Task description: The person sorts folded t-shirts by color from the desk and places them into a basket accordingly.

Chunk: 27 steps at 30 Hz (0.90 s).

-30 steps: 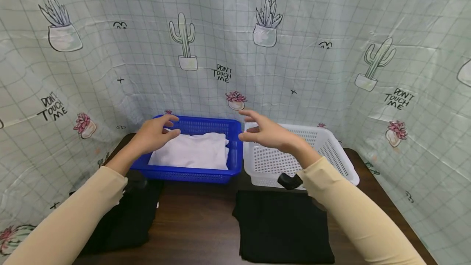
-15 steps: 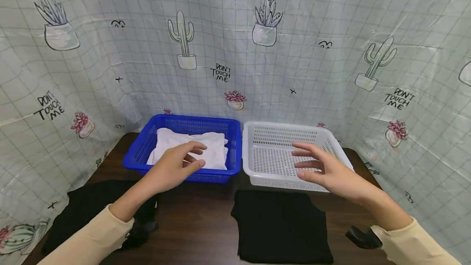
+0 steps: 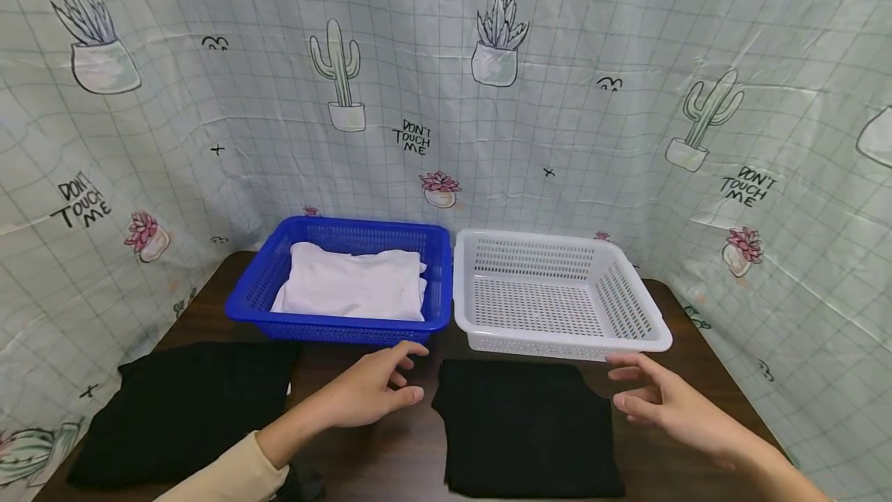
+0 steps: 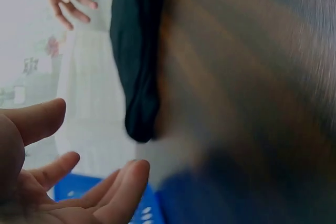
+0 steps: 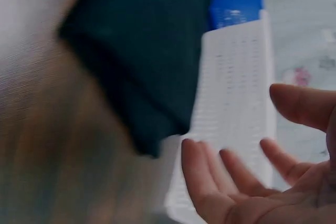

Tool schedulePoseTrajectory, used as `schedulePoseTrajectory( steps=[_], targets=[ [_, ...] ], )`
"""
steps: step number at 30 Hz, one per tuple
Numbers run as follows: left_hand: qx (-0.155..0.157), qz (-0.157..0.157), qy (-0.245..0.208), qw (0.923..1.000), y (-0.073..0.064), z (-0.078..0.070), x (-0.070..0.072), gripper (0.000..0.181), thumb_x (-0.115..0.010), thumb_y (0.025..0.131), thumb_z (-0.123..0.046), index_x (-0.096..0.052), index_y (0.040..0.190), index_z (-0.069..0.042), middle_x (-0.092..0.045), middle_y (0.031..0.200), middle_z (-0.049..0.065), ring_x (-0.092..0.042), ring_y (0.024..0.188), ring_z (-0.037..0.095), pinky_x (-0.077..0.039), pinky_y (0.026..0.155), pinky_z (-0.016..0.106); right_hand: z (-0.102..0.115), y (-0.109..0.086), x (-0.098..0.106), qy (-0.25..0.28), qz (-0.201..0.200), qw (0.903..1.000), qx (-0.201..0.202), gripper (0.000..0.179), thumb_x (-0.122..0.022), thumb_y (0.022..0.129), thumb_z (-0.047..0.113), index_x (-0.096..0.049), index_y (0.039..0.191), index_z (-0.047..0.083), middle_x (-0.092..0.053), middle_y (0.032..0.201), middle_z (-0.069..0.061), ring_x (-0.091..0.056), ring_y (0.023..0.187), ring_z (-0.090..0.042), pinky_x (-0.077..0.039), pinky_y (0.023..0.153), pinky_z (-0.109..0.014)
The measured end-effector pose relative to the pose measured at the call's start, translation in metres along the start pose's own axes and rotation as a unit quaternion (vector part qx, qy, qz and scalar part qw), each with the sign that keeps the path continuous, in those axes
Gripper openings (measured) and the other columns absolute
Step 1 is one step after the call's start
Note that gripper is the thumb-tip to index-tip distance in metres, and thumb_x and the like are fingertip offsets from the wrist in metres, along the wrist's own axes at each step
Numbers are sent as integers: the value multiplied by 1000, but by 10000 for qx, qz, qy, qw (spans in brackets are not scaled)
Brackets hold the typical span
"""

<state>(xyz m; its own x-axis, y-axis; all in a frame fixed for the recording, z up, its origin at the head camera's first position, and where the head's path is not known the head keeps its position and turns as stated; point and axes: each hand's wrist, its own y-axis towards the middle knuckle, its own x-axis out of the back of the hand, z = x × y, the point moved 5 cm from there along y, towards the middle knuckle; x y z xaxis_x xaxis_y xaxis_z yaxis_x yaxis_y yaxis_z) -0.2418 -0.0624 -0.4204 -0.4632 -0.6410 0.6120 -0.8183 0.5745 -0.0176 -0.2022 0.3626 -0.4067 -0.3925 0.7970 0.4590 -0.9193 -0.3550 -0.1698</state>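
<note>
A folded black garment (image 3: 530,428) lies flat on the table in front of the white basket. My left hand (image 3: 376,387) is beside its left edge, fingers loosely bent with nothing in them. On the other side, my right hand (image 3: 669,405) hovers near its right edge, also holding nothing. The left wrist view shows the garment's folded edge (image 4: 139,66) beyond my left fingers (image 4: 128,187). In the right wrist view, a corner of the garment (image 5: 147,51) sits just past my right fingertips (image 5: 191,156).
A blue basket (image 3: 334,329) at the back left holds folded white cloth (image 3: 351,285). Next to it stands a white basket (image 3: 557,343) with a bare perforated floor. Another black garment (image 3: 195,409) lies at the table's left. A patterned curtain (image 3: 446,84) hangs behind the table.
Both hands have come back from over the baskets toward the front. They have spread apart and now flank the black garment in the middle.
</note>
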Motion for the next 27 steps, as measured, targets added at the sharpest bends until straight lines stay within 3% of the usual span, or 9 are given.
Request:
schedulePoseTrajectory(
  steps=[5,16,27],
  targets=[
    [329,304,-343,9984,1,7,-18,63,-75,102,-30,-45,156,-15,-59,141,25,-67,120,34,-57,94,57,-26,-3,-4,267,134,9971,-693,76,-64,108,17,-15,161,-6,-30,150,-46,-63,124,-44,-59,93,-58],
    [767,707,-1445,9840,10,4,-35,70,-73,102,-26,-37,160,-14,-55,144,26,-68,124,34,-57,97,55,-40,-2,-17,852,431,9898,-1060,80,-59,111,20,-4,162,-4,-27,149,-50,-58,129,-46,-60,93,-56],
    [1169,913,-2969,9433,24,4,-55,80,-74,100,-8,-28,165,-10,-48,144,29,-68,120,36,-55,104,53,-41,7,-35,1005,341,9868,-1220,78,-59,111,23,-7,164,0,-36,147,-43,-57,129,-40,-57,95,-60]
  ],
)
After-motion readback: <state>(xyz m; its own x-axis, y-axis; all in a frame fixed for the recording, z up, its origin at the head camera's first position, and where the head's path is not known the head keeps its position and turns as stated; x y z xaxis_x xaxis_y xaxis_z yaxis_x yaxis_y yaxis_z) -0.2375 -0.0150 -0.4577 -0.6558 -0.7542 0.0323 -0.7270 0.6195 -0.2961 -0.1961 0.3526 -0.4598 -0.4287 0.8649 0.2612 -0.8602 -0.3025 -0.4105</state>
